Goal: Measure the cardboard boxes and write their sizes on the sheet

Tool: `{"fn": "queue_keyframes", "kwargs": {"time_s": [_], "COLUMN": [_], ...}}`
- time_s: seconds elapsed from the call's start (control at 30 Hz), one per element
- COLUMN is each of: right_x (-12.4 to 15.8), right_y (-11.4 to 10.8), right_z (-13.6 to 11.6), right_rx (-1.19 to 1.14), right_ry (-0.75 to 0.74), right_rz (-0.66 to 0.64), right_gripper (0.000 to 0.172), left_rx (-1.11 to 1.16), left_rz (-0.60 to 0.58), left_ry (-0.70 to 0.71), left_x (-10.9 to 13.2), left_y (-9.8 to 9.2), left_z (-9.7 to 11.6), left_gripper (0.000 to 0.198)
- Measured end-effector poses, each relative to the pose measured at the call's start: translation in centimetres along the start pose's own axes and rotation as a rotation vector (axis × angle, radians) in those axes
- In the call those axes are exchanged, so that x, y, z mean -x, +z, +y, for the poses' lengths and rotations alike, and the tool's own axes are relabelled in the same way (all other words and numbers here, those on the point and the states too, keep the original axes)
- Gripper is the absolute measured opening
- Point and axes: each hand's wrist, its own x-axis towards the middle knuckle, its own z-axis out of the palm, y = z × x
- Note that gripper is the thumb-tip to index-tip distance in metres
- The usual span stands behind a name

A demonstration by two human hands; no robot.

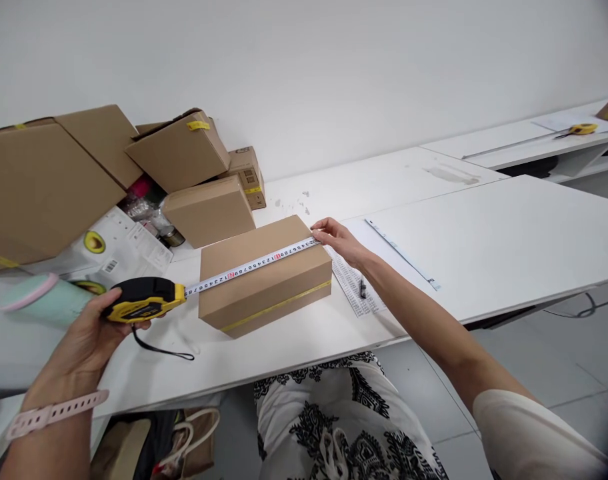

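Note:
My left hand (101,327) is wrapped round a black and yellow tape measure (147,300), just left of a brown cardboard box (257,250). A black wrist strap hangs from the tape's case. The white blade (254,265) is drawn out and lies lengthwise across the box top. At the box's far right edge, my right hand (337,240) pinches the end of the blade between thumb and fingers. A strip of yellow tape runs along the front side of the box. The blade's very tip is hidden by my fingers.
Several cardboard boxes (184,153) are piled at the left by the wall, near a mint green cup (49,300). Printed sheets (357,287) lie right of the box, with a ruler-like strip (401,253) beyond. Another tape measure (583,129) rests far right. The table's front edge runs before my lap.

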Motion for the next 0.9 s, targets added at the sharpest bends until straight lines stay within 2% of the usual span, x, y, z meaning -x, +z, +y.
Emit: {"fn": "queue_keyframes", "kwargs": {"time_s": [0.1,0.17,0.23,0.47,0.6,0.8,0.9], "right_x": [-0.2,-0.2,0.0,0.0,-0.1,-0.1,0.0], "right_y": [0.0,0.0,0.2,0.6,0.8,1.0,1.2], "right_z": [-0.3,-0.5,-0.6,-0.4,-0.1,0.0,-0.2], "right_rx": [-0.018,0.003,0.049,0.168,0.179,0.168,0.184], "right_ry": [-0.068,-0.063,-0.047,-0.054,-0.06,-0.034,-0.029], "right_rz": [-0.142,-0.249,-0.293,-0.276,-0.258,-0.25,-0.25], "right_gripper": [0.04,0.037,0.036,0.033,0.03,0.03,0.034], "left_rx": [0.091,0.111,0.115,0.13,0.141,0.141,0.154], "left_rz": [0.035,0.04,0.026,0.007,0.013,-0.041,-0.001], "left_ry": [-0.076,-0.084,-0.078,-0.095,-0.113,-0.127,-0.118], "left_x": [-0.4,-0.4,-0.1,0.5,0.4,1.6,1.8], "left_y": [-0.3,-0.7,-1.1,-2.4,-2.8,-2.2,-1.8], "left_z": [-0.2,-0.1,0.0,0.1,0.1,1.0,1.0], "left_gripper": [0.018,0.016,0.016,0.025,0.022,0.021,0.021]}}
